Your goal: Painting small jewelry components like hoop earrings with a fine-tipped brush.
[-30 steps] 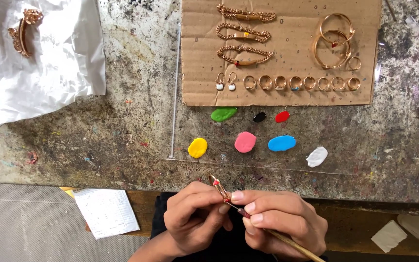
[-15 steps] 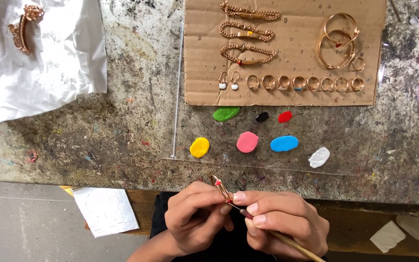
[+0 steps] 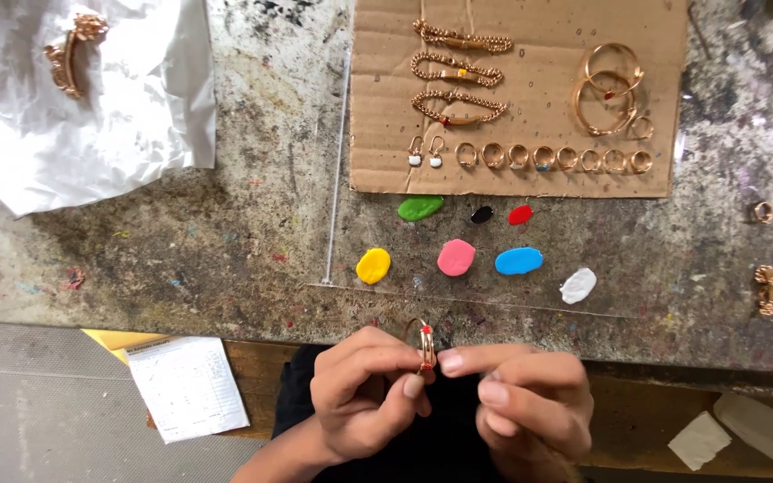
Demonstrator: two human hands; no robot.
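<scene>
Pinching a gold bangle (image 3: 424,344) with a red spot, the left hand (image 3: 364,394) and right hand (image 3: 521,407) meet at the workbench (image 3: 225,241) edge, fingers closed around it, below the colored paint blobs (image 3: 455,258) and the cardboard sheet (image 3: 530,27) of jewelry.

The one camera sits on the person's head and looks straight down, quite near, past the hands (image 3: 445,402) at the surface's (image 3: 225,259) near edge.
</scene>
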